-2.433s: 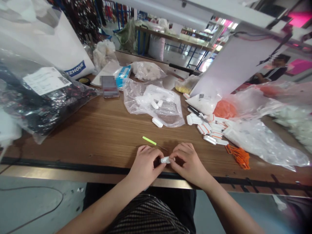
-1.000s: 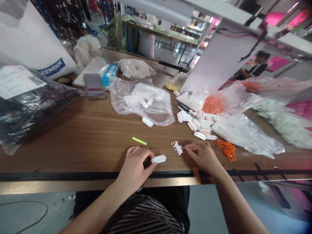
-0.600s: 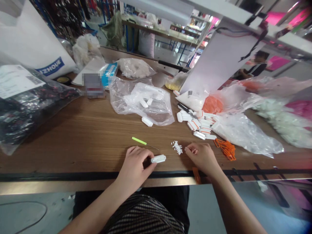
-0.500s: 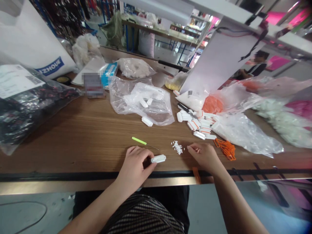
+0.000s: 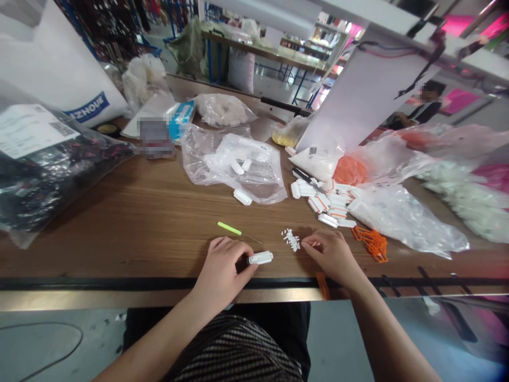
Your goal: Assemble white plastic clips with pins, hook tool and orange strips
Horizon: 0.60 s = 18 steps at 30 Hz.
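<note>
Near the table's front edge, my left hand (image 5: 226, 265) is closed on one end of a white connector housing (image 5: 261, 258) with rows of small holes. To its right lies a small pile of tiny white plugs (image 5: 291, 240). My right hand (image 5: 328, 254) is at the pile's right side, thumb and forefinger pinched together at a plug; whether one sits between the fingertips is too small to make out. A pick with a yellow-green handle (image 5: 229, 228) lies beyond my left hand, its thin metal tip pointing toward the housing.
Beyond my right hand are several white housings (image 5: 319, 202), some with orange strips, and a heap of orange pieces (image 5: 371, 243). Plastic bags (image 5: 254, 170) lie across the back. A large dark-filled bag (image 5: 47, 170) stands left. A person (image 5: 423, 109) is in the right background.
My right hand has shifted slightly left, its fingertips now at the edge of the plug pile. The left hand keeps its hold on the housing; the view has moved a little.
</note>
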{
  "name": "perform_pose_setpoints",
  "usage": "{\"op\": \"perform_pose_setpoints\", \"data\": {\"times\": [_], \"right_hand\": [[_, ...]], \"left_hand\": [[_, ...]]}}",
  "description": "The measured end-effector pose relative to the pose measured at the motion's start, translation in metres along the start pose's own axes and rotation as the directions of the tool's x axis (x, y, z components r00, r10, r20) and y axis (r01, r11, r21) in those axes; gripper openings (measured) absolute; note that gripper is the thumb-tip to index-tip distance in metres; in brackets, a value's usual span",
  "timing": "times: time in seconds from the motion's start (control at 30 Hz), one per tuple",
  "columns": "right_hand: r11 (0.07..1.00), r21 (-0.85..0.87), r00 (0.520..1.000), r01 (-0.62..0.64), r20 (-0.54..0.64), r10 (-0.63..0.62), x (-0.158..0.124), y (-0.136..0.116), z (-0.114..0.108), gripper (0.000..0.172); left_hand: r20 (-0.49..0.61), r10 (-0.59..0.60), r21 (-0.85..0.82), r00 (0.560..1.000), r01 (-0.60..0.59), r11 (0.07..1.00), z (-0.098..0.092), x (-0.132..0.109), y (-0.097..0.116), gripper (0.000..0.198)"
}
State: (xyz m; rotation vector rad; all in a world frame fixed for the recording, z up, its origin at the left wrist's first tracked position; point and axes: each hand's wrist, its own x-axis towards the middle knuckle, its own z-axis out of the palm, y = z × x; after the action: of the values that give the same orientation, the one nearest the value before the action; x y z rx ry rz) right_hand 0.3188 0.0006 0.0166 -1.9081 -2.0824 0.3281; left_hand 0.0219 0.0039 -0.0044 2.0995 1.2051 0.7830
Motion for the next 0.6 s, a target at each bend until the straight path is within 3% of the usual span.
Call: {"op": "perform_pose_setpoints", "data": {"times": [0.17,0.27,0.37,0.6], "right_hand": [[0.962,0.255,0.994,0.097,-0.072,-0.081,0.001,-0.040,0.001,0.018],[0.918,0.341,0.978,0.203,-0.027,-0.206,0.001,-0.065,0.010,0.016],[0.898,0.359,0.962,0.254,0.002,-0.273,0.003,-0.078,0.020,0.015],[0.907,0.279,0.947,0.315,-0.025,-0.321,0.003,-0.080,0.026,0.014]], "left_hand": [[-0.005,0.001,-0.016,1.000,-0.001,1.000,-0.001,0.000,0.001,0.014],[-0.011,0.001,-0.024,1.000,-0.002,1.000,-0.002,0.000,0.001,0.016],[-0.008,-0.005,-0.030,1.000,0.005,1.000,-0.002,0.001,0.001,0.016],[-0.013,0.003,-0.042,1.000,-0.004,0.999,-0.001,0.001,0.001,0.014]]}}
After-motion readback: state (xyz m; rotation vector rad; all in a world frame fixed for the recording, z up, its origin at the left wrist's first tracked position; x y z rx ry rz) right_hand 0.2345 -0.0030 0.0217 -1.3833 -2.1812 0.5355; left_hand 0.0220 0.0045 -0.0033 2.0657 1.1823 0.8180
